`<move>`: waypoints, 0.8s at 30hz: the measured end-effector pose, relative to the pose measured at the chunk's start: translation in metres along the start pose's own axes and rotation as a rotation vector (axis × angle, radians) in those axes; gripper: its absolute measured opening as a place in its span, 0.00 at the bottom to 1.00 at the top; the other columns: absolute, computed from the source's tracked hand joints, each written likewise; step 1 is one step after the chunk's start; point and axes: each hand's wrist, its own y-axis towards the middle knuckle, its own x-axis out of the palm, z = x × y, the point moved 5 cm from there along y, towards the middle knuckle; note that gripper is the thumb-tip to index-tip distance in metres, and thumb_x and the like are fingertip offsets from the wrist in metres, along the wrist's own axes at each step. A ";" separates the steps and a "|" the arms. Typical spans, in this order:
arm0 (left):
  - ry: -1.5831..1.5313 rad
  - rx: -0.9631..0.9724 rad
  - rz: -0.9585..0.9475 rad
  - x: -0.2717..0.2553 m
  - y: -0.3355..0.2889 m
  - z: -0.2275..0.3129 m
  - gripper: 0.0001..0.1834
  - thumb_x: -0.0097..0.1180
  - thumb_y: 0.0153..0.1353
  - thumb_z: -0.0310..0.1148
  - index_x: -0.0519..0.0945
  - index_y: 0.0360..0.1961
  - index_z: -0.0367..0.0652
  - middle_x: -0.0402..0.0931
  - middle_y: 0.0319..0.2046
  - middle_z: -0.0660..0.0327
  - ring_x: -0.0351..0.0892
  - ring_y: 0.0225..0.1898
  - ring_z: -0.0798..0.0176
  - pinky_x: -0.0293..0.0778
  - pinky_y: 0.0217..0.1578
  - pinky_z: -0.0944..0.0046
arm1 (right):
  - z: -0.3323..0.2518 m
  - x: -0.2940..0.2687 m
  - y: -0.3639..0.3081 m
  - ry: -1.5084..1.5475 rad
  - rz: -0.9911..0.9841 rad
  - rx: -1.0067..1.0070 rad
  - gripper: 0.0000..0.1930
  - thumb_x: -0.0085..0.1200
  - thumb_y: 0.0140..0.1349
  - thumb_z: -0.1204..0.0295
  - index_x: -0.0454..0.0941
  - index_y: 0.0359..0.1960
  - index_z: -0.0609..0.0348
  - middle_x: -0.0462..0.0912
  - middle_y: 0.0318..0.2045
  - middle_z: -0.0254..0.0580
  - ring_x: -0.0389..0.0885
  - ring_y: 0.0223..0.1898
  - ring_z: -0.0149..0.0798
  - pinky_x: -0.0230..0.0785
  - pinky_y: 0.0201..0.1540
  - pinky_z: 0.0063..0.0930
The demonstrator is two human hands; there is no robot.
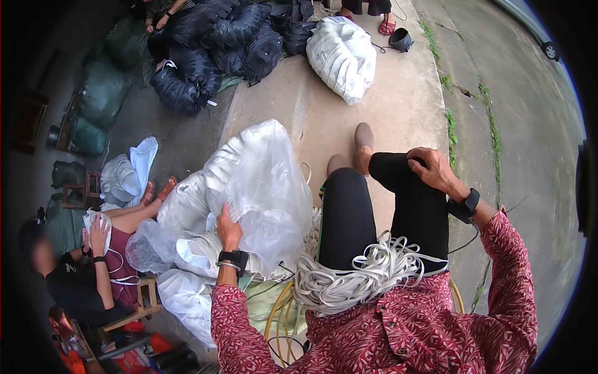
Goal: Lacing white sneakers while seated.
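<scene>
Your L hand (229,232) is on the clear plastic bag (271,193), w/ white stacked pcs (221,165) inside, to your L; can't tell if gripping. Your R hand (433,169) lies relaxed, free, on your knee (393,167). Another wht-filled bag (341,59) sits up ahead.

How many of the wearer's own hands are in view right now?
2. The left hand is against the clear plastic beside the white bundle; the right hand is at the right knee. Some fingers may be hidden.
</scene>
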 end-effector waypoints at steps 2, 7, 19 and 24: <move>-0.109 -0.118 0.054 -0.001 -0.018 -0.041 0.30 0.49 0.43 0.20 0.69 0.53 0.42 0.72 0.45 0.44 0.71 0.47 0.42 0.66 0.49 0.54 | 0.004 -0.013 -0.012 -0.043 0.071 0.012 0.09 0.51 0.49 0.72 0.77 0.32 0.62 0.79 0.33 0.50 0.78 0.36 0.50 0.70 0.39 0.37; -0.506 -0.329 0.191 -0.003 -0.044 -0.127 0.34 0.39 0.39 0.16 0.66 0.56 0.35 0.69 0.51 0.43 0.69 0.53 0.47 0.60 0.56 0.60 | 0.017 -0.023 -0.051 -0.140 0.125 0.092 0.13 0.51 0.49 0.76 0.74 0.39 0.60 0.73 0.49 0.45 0.75 0.45 0.48 0.69 0.45 0.34; -0.455 -0.048 -0.017 -0.085 -0.095 -0.087 0.32 0.35 0.39 0.12 0.69 0.52 0.29 0.73 0.47 0.48 0.70 0.52 0.57 0.58 0.55 0.67 | 0.029 -0.017 -0.091 -0.150 0.302 -0.059 0.15 0.48 0.53 0.75 0.74 0.44 0.57 0.64 0.55 0.48 0.60 0.58 0.52 0.56 0.59 0.39; -0.442 0.176 -0.078 -0.126 -0.120 -0.069 0.28 0.41 0.46 0.15 0.69 0.53 0.34 0.74 0.47 0.48 0.71 0.51 0.56 0.61 0.54 0.65 | 0.025 -0.017 -0.097 -0.057 0.303 -0.066 0.15 0.46 0.56 0.75 0.73 0.46 0.55 0.59 0.61 0.46 0.54 0.63 0.50 0.48 0.63 0.40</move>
